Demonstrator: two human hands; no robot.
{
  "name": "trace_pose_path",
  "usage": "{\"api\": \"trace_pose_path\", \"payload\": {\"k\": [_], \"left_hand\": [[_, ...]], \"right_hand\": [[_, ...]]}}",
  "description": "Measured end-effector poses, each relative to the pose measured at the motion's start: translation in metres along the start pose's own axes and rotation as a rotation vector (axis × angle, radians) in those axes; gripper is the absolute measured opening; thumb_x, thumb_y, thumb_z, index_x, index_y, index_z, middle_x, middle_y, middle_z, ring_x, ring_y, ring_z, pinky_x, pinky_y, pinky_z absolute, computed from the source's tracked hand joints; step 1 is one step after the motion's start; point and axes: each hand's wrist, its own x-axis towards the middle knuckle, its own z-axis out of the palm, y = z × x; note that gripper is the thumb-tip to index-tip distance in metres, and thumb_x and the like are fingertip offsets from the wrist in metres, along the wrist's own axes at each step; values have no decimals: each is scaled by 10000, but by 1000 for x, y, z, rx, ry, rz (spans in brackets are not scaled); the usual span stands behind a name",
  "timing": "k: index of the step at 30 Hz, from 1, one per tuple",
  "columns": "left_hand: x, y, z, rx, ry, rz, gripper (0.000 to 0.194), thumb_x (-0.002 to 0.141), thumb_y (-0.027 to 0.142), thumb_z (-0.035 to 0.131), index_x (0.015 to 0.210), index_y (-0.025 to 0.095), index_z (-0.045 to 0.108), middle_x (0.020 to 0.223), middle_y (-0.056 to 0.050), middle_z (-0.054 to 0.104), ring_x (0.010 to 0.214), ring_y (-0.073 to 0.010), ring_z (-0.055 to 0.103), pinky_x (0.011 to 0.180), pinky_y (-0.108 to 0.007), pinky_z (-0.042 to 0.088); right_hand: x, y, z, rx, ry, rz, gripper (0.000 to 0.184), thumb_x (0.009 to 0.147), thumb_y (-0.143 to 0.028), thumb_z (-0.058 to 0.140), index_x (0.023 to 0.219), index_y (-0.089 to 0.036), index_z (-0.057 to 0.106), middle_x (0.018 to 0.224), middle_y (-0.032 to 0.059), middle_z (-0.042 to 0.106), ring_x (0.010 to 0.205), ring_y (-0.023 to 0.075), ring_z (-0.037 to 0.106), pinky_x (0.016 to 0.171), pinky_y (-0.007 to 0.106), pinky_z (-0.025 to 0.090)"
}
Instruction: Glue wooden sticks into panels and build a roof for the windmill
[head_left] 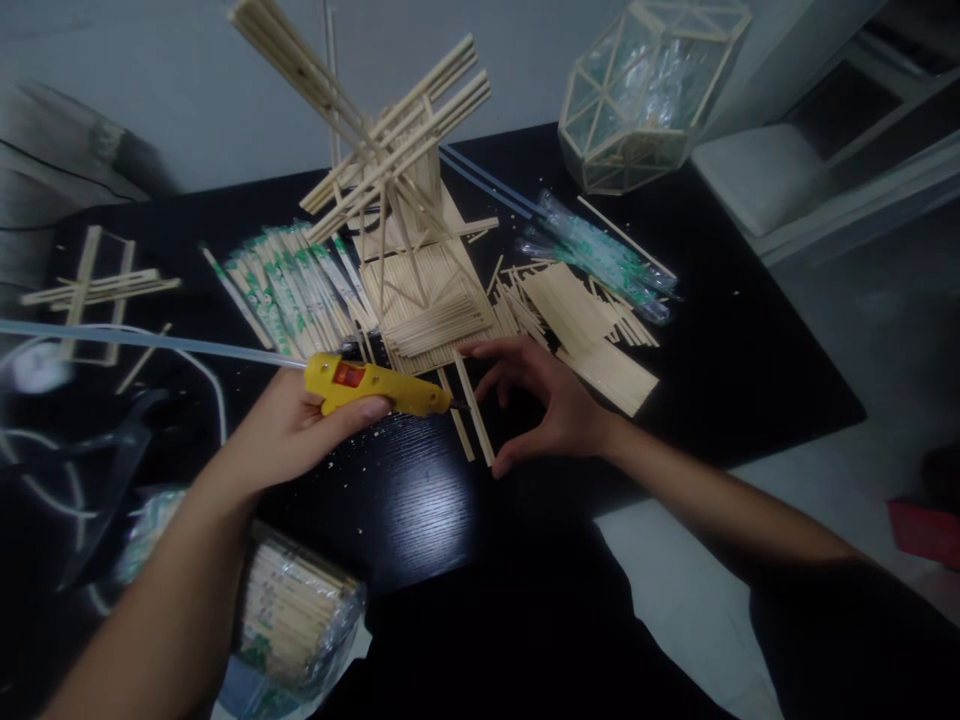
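In my left hand (289, 430) is a yellow hot glue gun (375, 385), with a long clear glue stick (150, 342) running out of its back. Its dark nozzle points right and meets, or nearly meets, a short wooden stick (475, 415). My right hand (544, 405) grips that stick between fingers and thumb near its two ends. A second wooden stick (456, 420) lies beside it on the left. Just beyond the hands stands a windmill-like model (405, 200) made of sticks, with crossed blades and a flat slatted base (431, 280).
Wrapped chopsticks (281, 285) lie left of the model. Slatted wooden panels (607, 370) and plastic wrappers (600, 255) are on the right. A faceted clear container (649, 95) stands at the back of the black table (757, 350). A stick frame (97, 290) and white cable (217, 390) are at left.
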Motion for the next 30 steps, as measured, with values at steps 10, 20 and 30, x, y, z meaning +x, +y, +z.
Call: {"api": "trace_pose_path", "payload": {"k": [10,20,30], "left_hand": [[3,-2,-1,27,26,-16,137,944,400,702,934,283,773,774,10,777,727,-178,757,632,-249,607],[4,-1,-4,67,40,-1,159,958,372,690,891,243,755,728,24,748,627,-132,694,552,-210,544],[2,-8,-4,113,83,-18,192,960,436,694,878,277,763,743,17,747,650,-144,701,557,-231,540]], "right_hand": [[0,-3,2,9,12,34,982,490,-430,1073,1327,-280,582,1506,121,612,944,190,747,699,302,554],[1,-3,1,7,-6,36,977,509,-407,1069,1344,-283,577,1510,116,604,962,193,745,711,300,542],[1,-5,2,15,-8,47,994,498,-408,1070,1345,-282,566,1505,123,611,967,203,754,708,306,547]]}}
